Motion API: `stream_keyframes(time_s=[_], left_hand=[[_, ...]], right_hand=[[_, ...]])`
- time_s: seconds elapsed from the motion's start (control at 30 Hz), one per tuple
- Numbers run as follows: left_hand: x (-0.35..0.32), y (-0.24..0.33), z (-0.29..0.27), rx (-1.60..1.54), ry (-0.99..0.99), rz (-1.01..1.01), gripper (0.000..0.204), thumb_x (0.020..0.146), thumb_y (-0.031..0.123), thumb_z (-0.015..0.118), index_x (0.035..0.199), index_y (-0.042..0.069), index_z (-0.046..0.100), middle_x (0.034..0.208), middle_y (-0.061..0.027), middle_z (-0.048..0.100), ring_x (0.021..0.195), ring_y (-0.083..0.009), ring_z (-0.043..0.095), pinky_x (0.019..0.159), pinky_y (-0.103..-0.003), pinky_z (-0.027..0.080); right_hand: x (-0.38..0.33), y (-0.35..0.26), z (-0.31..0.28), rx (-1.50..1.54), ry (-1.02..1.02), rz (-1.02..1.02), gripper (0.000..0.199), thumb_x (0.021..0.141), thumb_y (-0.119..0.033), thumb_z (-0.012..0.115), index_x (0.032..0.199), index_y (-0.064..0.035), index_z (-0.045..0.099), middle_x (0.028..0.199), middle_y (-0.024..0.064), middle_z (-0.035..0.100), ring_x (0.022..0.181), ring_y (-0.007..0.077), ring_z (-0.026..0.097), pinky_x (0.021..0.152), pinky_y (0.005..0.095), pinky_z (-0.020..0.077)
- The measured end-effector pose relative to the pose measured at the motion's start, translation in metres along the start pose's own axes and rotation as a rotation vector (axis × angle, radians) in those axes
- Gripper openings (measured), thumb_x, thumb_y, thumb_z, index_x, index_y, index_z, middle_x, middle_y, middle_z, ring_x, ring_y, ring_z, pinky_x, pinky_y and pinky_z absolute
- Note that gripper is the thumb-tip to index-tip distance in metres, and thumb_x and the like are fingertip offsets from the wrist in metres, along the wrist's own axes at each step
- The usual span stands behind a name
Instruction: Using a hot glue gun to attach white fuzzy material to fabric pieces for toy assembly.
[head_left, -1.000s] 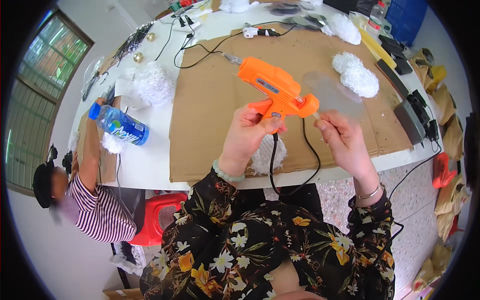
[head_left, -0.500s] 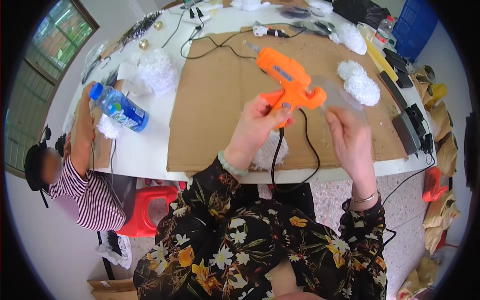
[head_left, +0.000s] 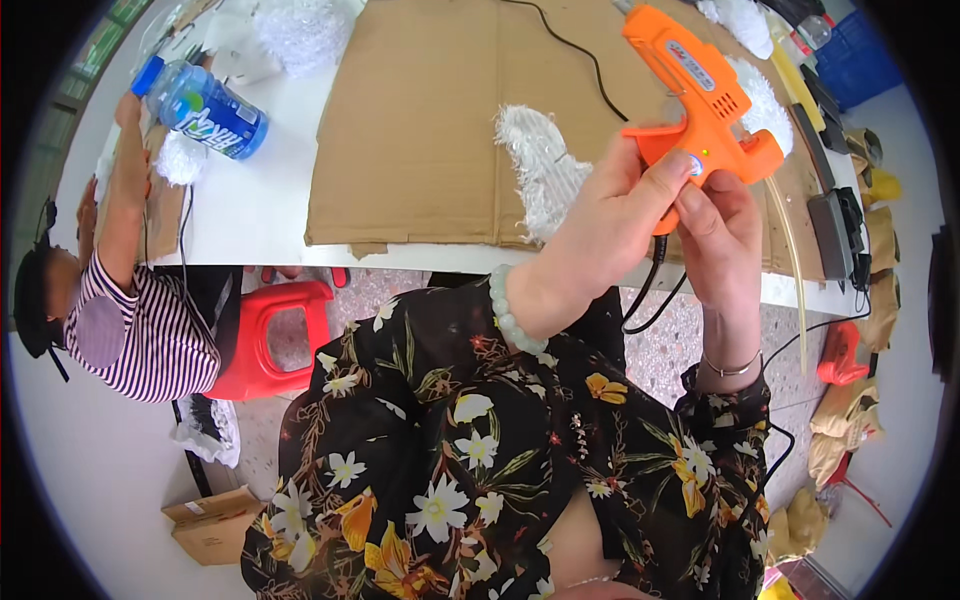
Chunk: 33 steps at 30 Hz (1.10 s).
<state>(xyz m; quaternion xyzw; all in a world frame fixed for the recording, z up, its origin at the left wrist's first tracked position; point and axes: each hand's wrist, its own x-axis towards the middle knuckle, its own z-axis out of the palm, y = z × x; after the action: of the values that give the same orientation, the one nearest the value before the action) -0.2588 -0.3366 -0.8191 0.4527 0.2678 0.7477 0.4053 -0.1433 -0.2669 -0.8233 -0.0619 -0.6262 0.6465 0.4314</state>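
Observation:
An orange hot glue gun (head_left: 690,90) is raised over the cardboard, its nozzle toward the top edge of the view. My left hand (head_left: 625,205) wraps its handle, thumb by a small round button. The fingers of my right hand (head_left: 725,230) are curled against the other side of the handle. From the gun's back end a long translucent glue stick (head_left: 794,260) droops past my right wrist. A black cord (head_left: 652,280) leaves the handle's bottom. Left of my left hand, a white fuzzy bent piece (head_left: 540,165) lies on the cardboard sheet (head_left: 410,130).
A blue-capped bottle (head_left: 210,110) stands on the white table (head_left: 275,195) at left, near white fluffy bundles (head_left: 300,35). Beyond it a person in a striped top (head_left: 150,330) reaches over the table, by a red stool (head_left: 270,340). A grey box (head_left: 832,235) sits at the right edge.
The glue gun has moved right and closer to me. My right hand has come from beside it to its handle. The view has tilted downward, and more of the fuzzy piece shows.

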Motion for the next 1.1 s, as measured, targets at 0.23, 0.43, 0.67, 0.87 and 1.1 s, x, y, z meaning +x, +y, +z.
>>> stream_keyframes(time_s=[0.23,0.43,0.67,0.87,1.1], left_hand=[[-0.057,0.002,-0.032,-0.064,-0.136,-0.102,0.052,0.093,0.016,0.055,0.136,-0.003,0.033,0.124,-0.0109,0.052,0.112,-0.0179,0.052,0.094,-0.031,0.042],[0.010,0.049,-0.132,1.301,-0.401,0.311,0.038,0.077,-0.003,0.062,0.115,0.002,0.058,0.106,-0.0142,0.062,0.098,-0.0276,0.060,0.083,-0.036,0.048],[0.124,0.047,-0.184,1.841,-0.536,0.510,0.034,0.070,0.005,0.059,0.104,0.003,0.061,0.075,-0.0060,0.058,0.075,-0.0243,0.057,0.066,-0.034,0.047],[0.142,0.044,-0.179,1.988,-0.633,0.432,0.027,0.073,0.008,0.057,0.099,0.005,0.062,0.075,-0.0041,0.058,0.075,-0.0207,0.057,0.062,-0.032,0.045],[0.139,0.039,-0.166,1.974,-0.631,0.611,0.023,0.067,0.009,0.061,0.090,0.007,0.062,0.075,-0.0018,0.056,0.072,-0.0182,0.058,0.058,-0.030,0.045]], right_hand=[[-0.029,0.021,-0.005,0.074,0.091,0.022,0.032,0.092,-0.012,0.052,0.120,0.0034,0.048,0.106,0.0111,0.060,0.094,0.0165,0.059,0.084,0.0316,0.0497],[0.050,0.033,-0.037,-0.059,0.112,0.095,0.045,0.086,-0.021,0.051,0.122,0.0046,0.042,0.085,0.0137,0.056,0.065,0.0191,0.059,0.055,0.0299,0.0532],[0.130,0.054,-0.058,-0.196,0.069,0.266,0.035,0.090,-0.018,0.049,0.118,0.0026,0.044,0.086,0.0120,0.058,0.061,0.0125,0.055,0.047,0.0227,0.0418],[0.145,0.049,-0.070,-0.379,-0.060,0.330,0.029,0.092,-0.018,0.054,0.112,0.0005,0.046,0.088,0.0093,0.059,0.064,0.0100,0.055,0.050,0.0219,0.0427],[0.147,0.030,-0.072,-0.465,-0.127,0.378,0.035,0.090,-0.016,0.057,0.119,0.0014,0.046,0.087,0.0064,0.057,0.067,0.0080,0.053,0.054,0.0209,0.0424]])
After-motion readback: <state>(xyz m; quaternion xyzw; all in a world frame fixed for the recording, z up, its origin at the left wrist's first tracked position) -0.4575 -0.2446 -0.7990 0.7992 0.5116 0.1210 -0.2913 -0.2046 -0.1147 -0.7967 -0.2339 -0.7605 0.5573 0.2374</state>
